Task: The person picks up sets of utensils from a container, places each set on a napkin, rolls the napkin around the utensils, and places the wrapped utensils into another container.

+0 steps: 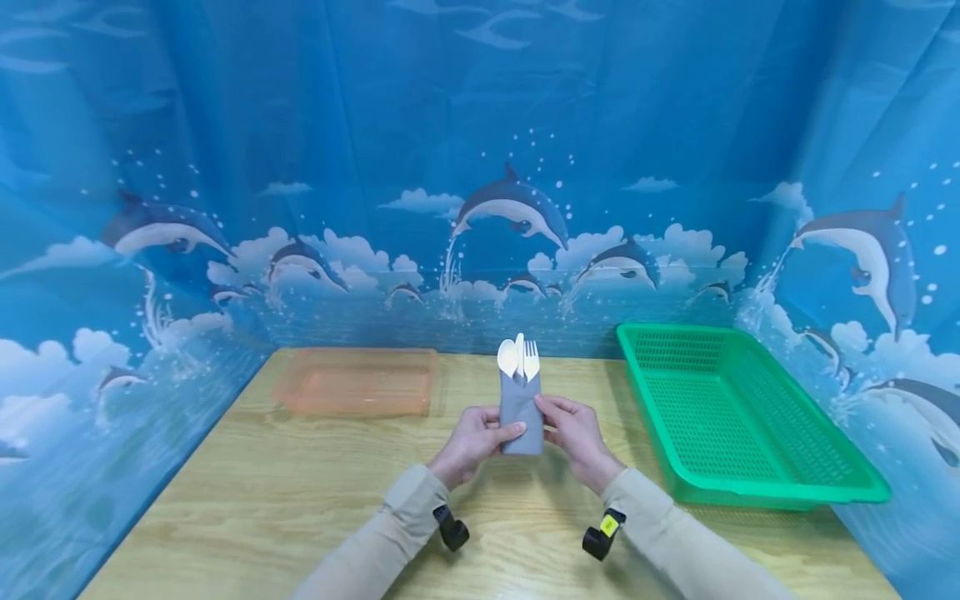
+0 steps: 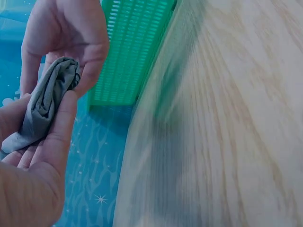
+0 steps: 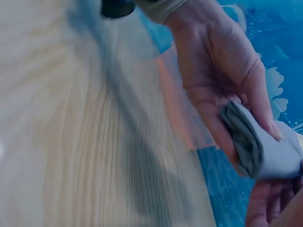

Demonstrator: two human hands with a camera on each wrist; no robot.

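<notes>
A grey folded cloth napkin (image 1: 521, 421) forms a narrow pouch, held up over the table in the head view. From its top stick out a spoon (image 1: 508, 357), a knife (image 1: 520, 350) and a fork (image 1: 531, 361), all pale cream. My left hand (image 1: 477, 440) grips the pouch's lower left side, thumb across the front. On the other side my right hand (image 1: 574, 435) pinches its right edge between thumb and fingers. Both wrist views show the layered, rolled bottom end of the napkin (image 2: 47, 101); the cutlery's lower parts are hidden inside the cloth.
On the right of the wooden table (image 1: 300, 500) stands a green perforated plastic basket (image 1: 675, 467). A translucent orange tray (image 1: 360, 383) lies at the back left. Blue dolphin-print curtains (image 1: 397, 100) border the table at the back and sides.
</notes>
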